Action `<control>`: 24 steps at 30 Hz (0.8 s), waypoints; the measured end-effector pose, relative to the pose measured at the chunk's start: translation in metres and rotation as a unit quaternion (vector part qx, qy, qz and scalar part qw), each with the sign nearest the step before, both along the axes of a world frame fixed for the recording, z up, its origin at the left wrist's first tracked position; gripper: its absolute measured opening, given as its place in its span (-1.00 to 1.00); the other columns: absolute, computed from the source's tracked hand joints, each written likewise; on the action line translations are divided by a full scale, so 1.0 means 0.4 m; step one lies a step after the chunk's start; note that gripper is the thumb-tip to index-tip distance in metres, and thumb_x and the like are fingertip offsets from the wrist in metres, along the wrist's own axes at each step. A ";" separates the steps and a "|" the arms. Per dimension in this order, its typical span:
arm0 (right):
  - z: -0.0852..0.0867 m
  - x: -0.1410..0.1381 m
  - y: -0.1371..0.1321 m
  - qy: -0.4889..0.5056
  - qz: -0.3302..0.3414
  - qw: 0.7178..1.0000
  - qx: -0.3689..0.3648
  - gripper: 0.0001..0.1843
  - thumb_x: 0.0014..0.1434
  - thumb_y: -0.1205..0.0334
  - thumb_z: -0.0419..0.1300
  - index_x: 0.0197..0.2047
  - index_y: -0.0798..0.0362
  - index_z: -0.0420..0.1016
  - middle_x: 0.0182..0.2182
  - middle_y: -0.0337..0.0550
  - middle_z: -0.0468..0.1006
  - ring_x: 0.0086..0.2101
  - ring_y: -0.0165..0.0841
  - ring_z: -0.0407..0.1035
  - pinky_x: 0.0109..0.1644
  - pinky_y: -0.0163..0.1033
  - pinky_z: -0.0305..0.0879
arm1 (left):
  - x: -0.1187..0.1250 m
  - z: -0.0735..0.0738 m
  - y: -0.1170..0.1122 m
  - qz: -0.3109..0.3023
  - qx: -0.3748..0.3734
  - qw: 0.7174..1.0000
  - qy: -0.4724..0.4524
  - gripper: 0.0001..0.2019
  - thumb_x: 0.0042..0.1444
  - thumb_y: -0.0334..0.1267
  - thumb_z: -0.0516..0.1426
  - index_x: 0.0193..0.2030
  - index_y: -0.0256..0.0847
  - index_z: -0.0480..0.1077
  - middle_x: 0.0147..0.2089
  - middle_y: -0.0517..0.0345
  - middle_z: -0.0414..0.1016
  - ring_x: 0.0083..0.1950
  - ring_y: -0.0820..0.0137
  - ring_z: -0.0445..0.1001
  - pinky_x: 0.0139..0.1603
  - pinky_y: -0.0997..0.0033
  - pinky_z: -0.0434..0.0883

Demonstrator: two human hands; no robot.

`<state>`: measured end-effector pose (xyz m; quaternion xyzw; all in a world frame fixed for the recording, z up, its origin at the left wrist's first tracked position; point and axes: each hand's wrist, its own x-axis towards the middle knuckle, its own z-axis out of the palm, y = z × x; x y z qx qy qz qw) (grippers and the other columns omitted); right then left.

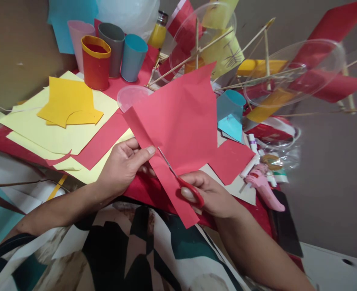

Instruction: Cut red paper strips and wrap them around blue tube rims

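While the left hand (123, 163) is pinching the red sheet (187, 117) above the surface (142, 192), the right hand (211, 196) is grasping the red-handled scissors (195, 194), its fingers curled round the handles. I am judging this to be the cutting of one long strip (175, 192) along an edge; the next move is calling for a straight line and a thumb clear of the tip. From afar, I am counting one glue gun (265, 188), four cups (96, 70) behind, and apparently one more blue cup (225, 107), partly hidden.
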<state>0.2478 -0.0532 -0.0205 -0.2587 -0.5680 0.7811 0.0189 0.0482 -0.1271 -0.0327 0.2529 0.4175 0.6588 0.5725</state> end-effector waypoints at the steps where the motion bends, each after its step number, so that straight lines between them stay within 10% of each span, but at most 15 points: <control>1: -0.002 0.001 0.000 0.005 0.004 1.000 -0.006 -0.45 0.19 -0.17 0.31 -0.54 0.10 0.28 -0.74 -0.45 0.14 -0.70 -0.63 -0.08 -0.61 -0.39 -0.15 | -0.001 0.000 -0.001 -0.006 -0.004 1.000 0.009 -0.79 0.09 -0.23 0.34 -0.17 -0.28 0.54 -0.41 0.18 0.62 -0.49 0.47 0.56 -0.43 0.56 0.53; 24: 0.006 -0.005 -0.002 0.001 0.003 1.000 -0.021 -0.44 0.18 -0.13 0.33 -0.57 0.09 0.26 -0.77 -0.44 0.14 -0.72 -0.63 -0.07 -0.63 -0.41 -0.14 | 0.007 0.001 -0.005 0.046 0.044 0.998 0.011 -0.82 0.12 -0.20 0.35 -0.34 -0.24 0.48 -0.41 0.23 0.63 -0.48 0.46 0.58 -0.39 0.54 0.56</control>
